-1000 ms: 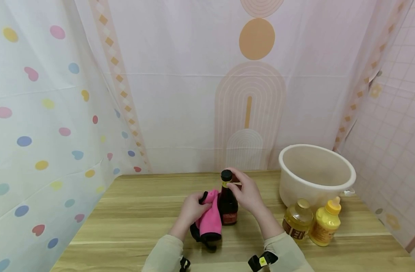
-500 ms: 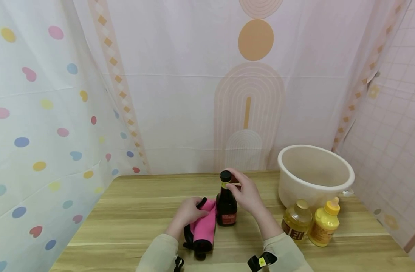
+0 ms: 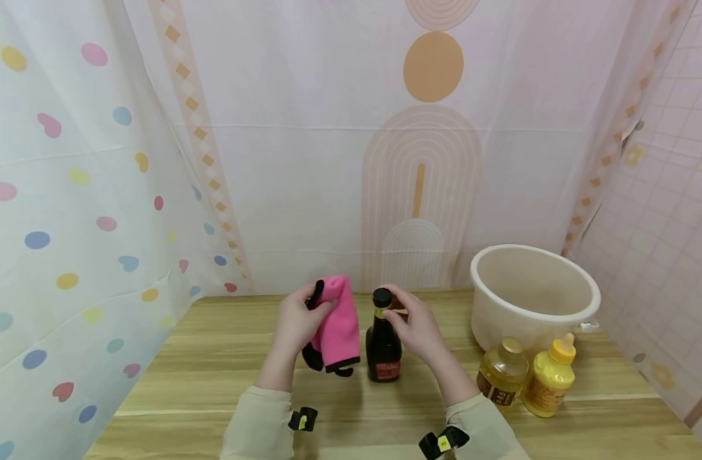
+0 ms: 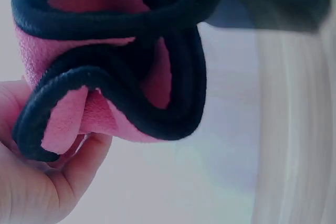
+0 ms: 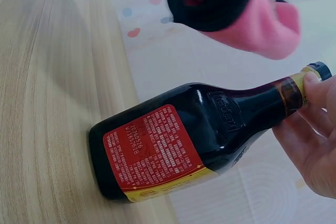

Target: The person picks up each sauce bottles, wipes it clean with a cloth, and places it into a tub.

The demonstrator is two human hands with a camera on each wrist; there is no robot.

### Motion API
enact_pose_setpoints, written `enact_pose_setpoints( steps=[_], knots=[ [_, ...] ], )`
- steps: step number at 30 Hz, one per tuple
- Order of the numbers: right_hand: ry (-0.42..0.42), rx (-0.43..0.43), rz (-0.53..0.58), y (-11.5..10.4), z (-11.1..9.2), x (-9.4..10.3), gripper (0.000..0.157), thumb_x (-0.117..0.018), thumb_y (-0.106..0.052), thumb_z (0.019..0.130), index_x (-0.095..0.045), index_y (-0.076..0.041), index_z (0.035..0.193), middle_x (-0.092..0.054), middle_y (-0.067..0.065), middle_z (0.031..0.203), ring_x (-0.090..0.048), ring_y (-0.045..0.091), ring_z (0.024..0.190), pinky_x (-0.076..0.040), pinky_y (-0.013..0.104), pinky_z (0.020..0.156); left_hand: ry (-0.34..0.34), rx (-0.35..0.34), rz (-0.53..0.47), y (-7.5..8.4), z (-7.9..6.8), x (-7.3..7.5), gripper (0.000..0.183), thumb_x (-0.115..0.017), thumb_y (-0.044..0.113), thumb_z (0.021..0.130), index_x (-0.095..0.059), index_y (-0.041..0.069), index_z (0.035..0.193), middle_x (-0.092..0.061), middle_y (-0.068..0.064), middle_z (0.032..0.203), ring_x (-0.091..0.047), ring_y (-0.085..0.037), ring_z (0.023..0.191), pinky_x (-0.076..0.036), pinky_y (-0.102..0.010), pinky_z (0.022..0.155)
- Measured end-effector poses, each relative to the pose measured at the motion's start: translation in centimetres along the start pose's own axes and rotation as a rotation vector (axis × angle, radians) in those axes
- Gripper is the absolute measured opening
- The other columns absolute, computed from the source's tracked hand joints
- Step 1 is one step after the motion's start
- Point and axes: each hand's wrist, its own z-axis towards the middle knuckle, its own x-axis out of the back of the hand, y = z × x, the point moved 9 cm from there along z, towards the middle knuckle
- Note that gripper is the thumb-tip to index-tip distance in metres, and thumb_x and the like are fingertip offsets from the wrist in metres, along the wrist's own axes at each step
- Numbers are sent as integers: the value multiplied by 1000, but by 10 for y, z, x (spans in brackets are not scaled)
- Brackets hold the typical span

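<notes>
My left hand grips a folded pink cloth with black edging, held up beside the bottle. In the left wrist view the cloth's layered folds face the camera, with the thumb pressed under them. A dark sauce bottle with a black cap and a red label stands upright on the table. The fingers and thumb of my right hand pinch its neck just below the cap. The right wrist view shows the bottle from its label side, the cloth apart from it.
To the right, a white bucket stands on the wooden table. In front of it are a clear jar of amber liquid and a yellow squeeze bottle. Patterned curtains hang behind the table and at its sides.
My left hand first drew the cloth down and left along the bottle, then lifted it up and away from the bottle. My right hand keeps its hold on the neck.
</notes>
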Motion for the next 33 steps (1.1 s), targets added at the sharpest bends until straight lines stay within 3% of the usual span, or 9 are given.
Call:
enact_pose_setpoints(
  steps=[7, 11, 20, 33],
  knots=[
    [2, 18, -7, 0, 0, 0, 42, -68, 7, 88, -61, -5, 129, -65, 12, 113, -64, 26, 99, -55, 33, 83, 0, 24, -210, 9, -10, -17, 28, -78, 13, 84, -72, 7, 111, -70, -14, 102, -64, -23, 84, -54, -35, 71],
    [-1, 16, -19, 0, 0, 0, 43, -69, 6, 89, -61, -7, 129, -65, 11, 115, -64, 26, 100, -56, 34, 83, -1, 0, -262, 8, -15, -32, 27, -79, 11, 84, -73, 6, 110, -70, -13, 102, -64, -21, 83, -54, -33, 71],
    [-4, -1, -11, 1, 0, 0, 44, -69, 5, 89, -61, -9, 130, -65, 9, 116, -64, 25, 102, -55, 36, 84, 5, -56, -209, 4, -20, -51, 20, -77, 7, 83, -73, 4, 103, -71, -12, 98, -64, -21, 83, -55, -36, 73],
    [0, 4, -29, 0, -1, -1, 43, -69, 5, 88, -61, -8, 128, -65, 9, 113, -63, 24, 100, -55, 35, 84, -92, 9, -124, -19, -25, -64, 19, -77, 10, 85, -73, 2, 102, -71, -13, 98, -63, -23, 84, -54, -41, 75]
  ],
)
